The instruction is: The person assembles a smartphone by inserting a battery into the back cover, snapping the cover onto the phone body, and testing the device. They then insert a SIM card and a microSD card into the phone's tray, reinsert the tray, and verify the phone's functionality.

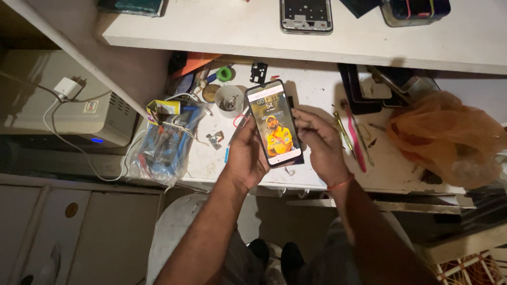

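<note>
A smartphone (pixel 273 123) with a lit screen showing a figure in yellow is held upright over the white workbench (pixel 317 89). My left hand (pixel 245 153) grips its left edge and back. My right hand (pixel 321 145) cups the phone's right edge, fingers curled against the side. A red thread circles my right wrist. Both forearms reach in from the bottom of the view.
Around the phone lie a small white cup of parts (pixel 228 98), a blue plastic-wrapped tool bundle (pixel 166 140), a pink-handled tool (pixel 356 138), an orange plastic bag (pixel 449 138) and dark phone panels (pixel 364 87). A phone frame (pixel 307 16) rests on the upper shelf. A white box with charger (pixel 66 103) stands left.
</note>
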